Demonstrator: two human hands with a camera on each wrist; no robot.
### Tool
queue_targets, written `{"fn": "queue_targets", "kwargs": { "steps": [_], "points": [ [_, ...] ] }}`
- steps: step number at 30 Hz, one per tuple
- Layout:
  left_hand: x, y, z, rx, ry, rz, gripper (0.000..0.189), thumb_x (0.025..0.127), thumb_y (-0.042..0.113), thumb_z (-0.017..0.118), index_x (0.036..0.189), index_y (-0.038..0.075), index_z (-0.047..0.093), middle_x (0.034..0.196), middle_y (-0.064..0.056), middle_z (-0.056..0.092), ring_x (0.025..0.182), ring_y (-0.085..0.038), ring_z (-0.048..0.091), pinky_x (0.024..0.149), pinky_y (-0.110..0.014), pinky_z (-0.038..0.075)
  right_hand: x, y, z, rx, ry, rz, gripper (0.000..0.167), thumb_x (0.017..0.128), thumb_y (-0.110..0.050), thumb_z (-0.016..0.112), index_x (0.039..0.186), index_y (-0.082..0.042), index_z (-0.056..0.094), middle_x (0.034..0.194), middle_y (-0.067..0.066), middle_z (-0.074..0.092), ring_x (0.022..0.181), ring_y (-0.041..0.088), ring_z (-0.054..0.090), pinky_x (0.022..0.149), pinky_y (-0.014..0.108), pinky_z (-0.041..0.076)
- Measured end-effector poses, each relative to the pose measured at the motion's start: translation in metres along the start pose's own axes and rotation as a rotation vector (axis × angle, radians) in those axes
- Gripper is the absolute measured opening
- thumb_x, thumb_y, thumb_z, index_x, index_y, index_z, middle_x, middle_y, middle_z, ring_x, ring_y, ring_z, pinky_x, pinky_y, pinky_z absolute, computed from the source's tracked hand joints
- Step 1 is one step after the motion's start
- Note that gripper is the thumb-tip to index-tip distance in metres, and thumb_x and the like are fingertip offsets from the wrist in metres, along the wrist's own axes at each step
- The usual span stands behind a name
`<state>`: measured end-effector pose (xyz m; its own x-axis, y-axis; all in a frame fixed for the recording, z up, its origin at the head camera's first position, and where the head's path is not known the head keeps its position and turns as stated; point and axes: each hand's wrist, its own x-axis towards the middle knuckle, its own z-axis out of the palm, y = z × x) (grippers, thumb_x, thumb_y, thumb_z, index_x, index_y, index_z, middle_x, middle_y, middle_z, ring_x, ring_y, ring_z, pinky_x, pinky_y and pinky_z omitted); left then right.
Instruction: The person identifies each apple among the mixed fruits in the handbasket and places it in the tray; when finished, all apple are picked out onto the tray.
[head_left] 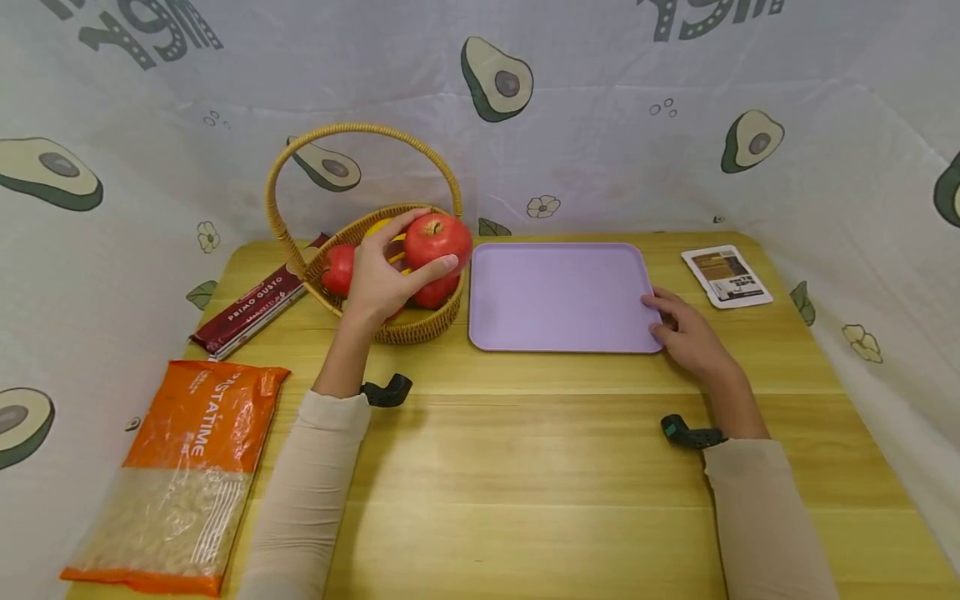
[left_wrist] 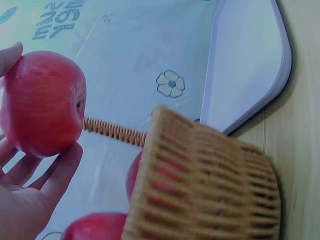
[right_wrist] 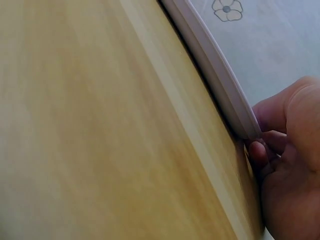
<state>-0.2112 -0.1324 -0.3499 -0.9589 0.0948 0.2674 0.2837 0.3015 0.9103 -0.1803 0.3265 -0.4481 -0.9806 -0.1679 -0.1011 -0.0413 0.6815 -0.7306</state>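
Observation:
A red apple is gripped by my left hand, thumb on its near side and fingers behind it. The hand is over the wicker basket, and in the left wrist view the apple is held above its rim. More red apples lie inside the basket, with something yellow partly hidden behind my fingers. My right hand holds the right edge of a lilac tray near its front corner. In the right wrist view the thumb and fingers pinch the tray's rim.
The basket's tall handle arches up behind my left hand. Left of it lie a dark red spaghetti pack and an orange pasta bag. A small white packet lies at the back right. Patterned cloth surrounds the wooden table.

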Motion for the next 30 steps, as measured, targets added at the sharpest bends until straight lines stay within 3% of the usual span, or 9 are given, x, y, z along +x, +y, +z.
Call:
{"fn": "queue_targets", "kwargs": {
  "steps": [7,14,25,30],
  "points": [
    [0.002,-0.002,0.027,-0.001,-0.060,0.032,0.069,0.081,0.034,0.087,0.143,0.027,0.059,0.137,-0.002,0.061,0.113,-0.021,0.063,0.094,-0.039,0.060,-0.001,0.001,0.002,0.020,0.021,0.013,0.051,0.106,-0.006,0.045,0.156,0.003,0.038,0.171,0.020,0.017,0.155,0.048,0.019,0.120,0.067,0.023],
    [0.006,-0.004,0.058,0.026,-0.137,0.013,0.077,0.082,0.040,0.086,0.150,0.028,0.052,0.145,-0.002,0.054,0.117,-0.019,0.058,0.097,-0.038,0.058,-0.003,0.000,0.003,0.018,0.046,0.021,0.050,0.106,-0.006,0.047,0.154,0.003,0.041,0.170,0.020,0.020,0.153,0.048,0.025,0.117,0.068,0.027],
    [0.020,-0.017,0.112,0.103,-0.191,-0.030,0.083,0.086,0.043,0.082,0.156,0.020,0.044,0.152,-0.009,0.052,0.126,-0.025,0.059,0.097,-0.039,0.058,-0.004,-0.002,0.004,0.017,0.052,0.022,0.051,0.104,-0.004,0.045,0.154,0.005,0.041,0.170,0.023,0.018,0.155,0.050,0.017,0.121,0.069,0.020],
    [0.028,-0.030,0.134,0.154,-0.163,-0.086,0.083,0.087,0.044,0.080,0.157,0.020,0.041,0.150,-0.010,0.050,0.130,-0.026,0.056,0.106,-0.042,0.053,-0.005,0.000,0.004,0.008,0.059,0.016,0.050,0.104,-0.004,0.045,0.154,0.005,0.042,0.170,0.023,0.020,0.153,0.051,0.021,0.120,0.069,0.023]
  ]
}}
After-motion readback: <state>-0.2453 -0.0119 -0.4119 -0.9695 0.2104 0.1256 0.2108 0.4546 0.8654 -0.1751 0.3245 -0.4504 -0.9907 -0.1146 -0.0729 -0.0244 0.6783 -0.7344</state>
